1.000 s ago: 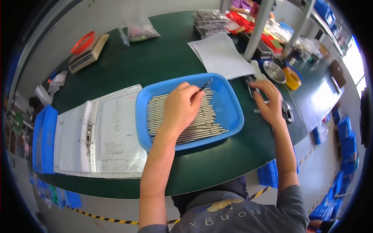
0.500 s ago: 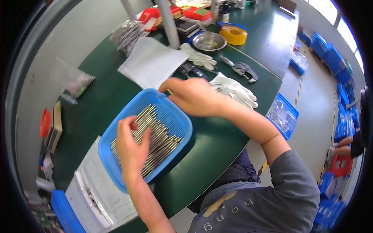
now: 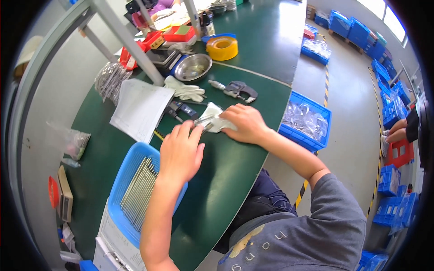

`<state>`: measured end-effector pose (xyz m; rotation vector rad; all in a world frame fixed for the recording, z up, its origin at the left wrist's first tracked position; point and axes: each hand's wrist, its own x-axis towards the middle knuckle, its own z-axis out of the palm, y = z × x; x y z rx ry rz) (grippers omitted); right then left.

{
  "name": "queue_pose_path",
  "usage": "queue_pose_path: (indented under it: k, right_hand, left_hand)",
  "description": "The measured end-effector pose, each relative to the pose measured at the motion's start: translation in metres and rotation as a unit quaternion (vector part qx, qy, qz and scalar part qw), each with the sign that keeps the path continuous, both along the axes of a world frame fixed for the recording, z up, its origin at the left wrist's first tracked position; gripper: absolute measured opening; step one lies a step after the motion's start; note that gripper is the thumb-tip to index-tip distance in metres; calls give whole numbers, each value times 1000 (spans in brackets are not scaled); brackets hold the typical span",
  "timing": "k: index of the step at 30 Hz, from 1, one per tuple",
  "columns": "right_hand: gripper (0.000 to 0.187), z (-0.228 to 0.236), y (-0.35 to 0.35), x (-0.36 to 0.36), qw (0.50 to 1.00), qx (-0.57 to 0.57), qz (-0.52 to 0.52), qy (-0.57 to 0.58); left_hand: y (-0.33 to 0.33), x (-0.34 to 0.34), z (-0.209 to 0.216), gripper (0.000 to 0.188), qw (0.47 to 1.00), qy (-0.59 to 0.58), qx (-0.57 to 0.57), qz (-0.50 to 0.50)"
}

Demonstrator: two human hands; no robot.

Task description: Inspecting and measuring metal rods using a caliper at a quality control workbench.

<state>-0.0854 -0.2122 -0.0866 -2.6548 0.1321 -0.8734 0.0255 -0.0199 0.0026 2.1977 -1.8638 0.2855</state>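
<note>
My left hand (image 3: 178, 151) reaches past the blue basket (image 3: 118, 189), its fingers stretched forward and the thumb apart. Its fingertips are close to some thin shiny metal pieces (image 3: 205, 119), partly covered, so I cannot tell whether they touch. White gloves (image 3: 214, 126) lie bunched under my right hand (image 3: 244, 122), whose fingers close on the cloth. Many slim metal rods (image 3: 135, 196) lie side by side in the basket, partly hidden by my left forearm. A dark digital caliper (image 3: 181, 108) lies just beyond my left fingertips.
A micrometer (image 3: 239, 90), another white glove (image 3: 185, 89), a steel bowl (image 3: 193, 67) and a yellow tape roll (image 3: 222, 48) are farther back. Paper sheets (image 3: 140, 108) lie beyond the basket. A ring binder (image 3: 106, 253) is under the basket's near side. A blue crate (image 3: 305, 119) stands beyond the table edge.
My right hand has left the basket rim for the white gloves. My left hand has moved from above the rods to beyond the basket. The view has shifted, and the rods look more evenly lined up.
</note>
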Motion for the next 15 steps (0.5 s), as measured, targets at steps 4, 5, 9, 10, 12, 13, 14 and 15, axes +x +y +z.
queue_pose_path:
  k: [4,5,9,10,12,13,14,15]
  right_hand:
    - [23,-10,9,6,999,12,10,-39]
    - [23,-10,5,2,999,11,11,-42]
    - [12,-8,-4,0,980,28,-137,-140]
    - [12,-4,-5,0,973,48,-153,-164]
    - [10,2,-7,1,954,94,-176,-223]
    - [9,5,-9,3,941,120,-181,-258]
    - [9,5,-9,1,934,173,-173,-262]
    - [9,6,-13,0,934,166,-164,-270]
  left_hand:
    - [-39,28,-41,45,999,-23,26,30]
    - [-43,30,-45,43,997,2,66,31]
    - [-41,38,-51,35,994,13,96,55]
    - [-38,39,-52,32,991,17,107,79]
    - [-38,42,-50,32,989,25,103,100]
    - [-38,41,-48,32,989,31,97,111]
    - [-37,37,-44,31,986,28,110,120]
    - [-39,33,-39,31,987,24,102,120]
